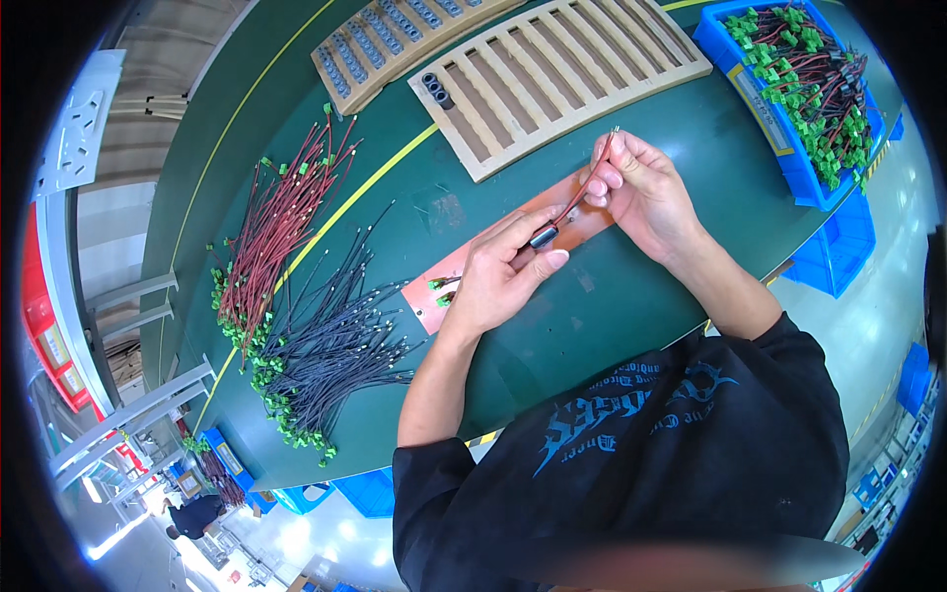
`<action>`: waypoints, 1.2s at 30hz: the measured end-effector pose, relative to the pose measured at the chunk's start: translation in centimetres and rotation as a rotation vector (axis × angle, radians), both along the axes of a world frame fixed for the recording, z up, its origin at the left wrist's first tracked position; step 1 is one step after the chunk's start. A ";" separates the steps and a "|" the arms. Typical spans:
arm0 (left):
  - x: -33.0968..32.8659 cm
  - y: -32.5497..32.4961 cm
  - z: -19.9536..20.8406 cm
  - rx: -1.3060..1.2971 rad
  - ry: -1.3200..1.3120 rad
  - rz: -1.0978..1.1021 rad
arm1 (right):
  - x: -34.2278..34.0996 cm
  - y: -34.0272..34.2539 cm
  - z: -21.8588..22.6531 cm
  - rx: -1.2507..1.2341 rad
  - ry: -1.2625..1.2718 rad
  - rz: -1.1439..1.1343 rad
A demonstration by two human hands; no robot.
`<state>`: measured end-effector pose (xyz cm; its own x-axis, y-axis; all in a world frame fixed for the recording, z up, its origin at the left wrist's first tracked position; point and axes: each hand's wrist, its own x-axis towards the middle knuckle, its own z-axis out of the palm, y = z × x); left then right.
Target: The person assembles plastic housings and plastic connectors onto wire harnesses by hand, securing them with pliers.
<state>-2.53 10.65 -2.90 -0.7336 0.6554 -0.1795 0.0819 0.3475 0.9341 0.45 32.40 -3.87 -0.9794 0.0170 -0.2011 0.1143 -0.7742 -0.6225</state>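
Observation:
My left hand (505, 268) is closed around a small black cylindrical sleeve (544, 236), gripped between thumb and fingers. A red and black wire pair (580, 193) runs from the sleeve up to my right hand (646, 187), whose thumb and fingers pinch it near its bare tips. Both hands are above a flat orange-pink strip (426, 296) on the green table. Next to my left wrist, two green connectors (442, 299) with short dark leads rest on the strip. Part of the wire is hidden inside my left hand.
Left lie piles of red wires (281, 232) and black wires (330, 340) with green ends. Beyond my hands are a slotted wooden rack (488, 158) holding several black sleeves (435, 89) and a rack of grey round parts (340, 84). A blue bin (814, 187) of wire assemblies stands right.

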 end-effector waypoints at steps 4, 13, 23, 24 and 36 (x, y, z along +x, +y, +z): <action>0.4 0.6 -1.2 0.179 0.178 0.039 | 0.5 0.0 -0.2 0.021 0.021 0.047; -0.1 0.3 -1.2 0.101 0.229 -0.033 | 0.2 0.9 -0.2 0.113 0.022 0.028; -0.1 0.1 -1.6 0.177 0.131 0.048 | 0.5 0.9 0.3 0.198 0.050 0.044; 0.1 0.3 -1.6 0.183 0.145 0.040 | 0.4 0.9 0.0 0.362 0.060 -0.025; 0.5 0.6 -1.3 0.072 0.229 0.056 | 0.9 1.4 0.1 0.522 0.006 0.087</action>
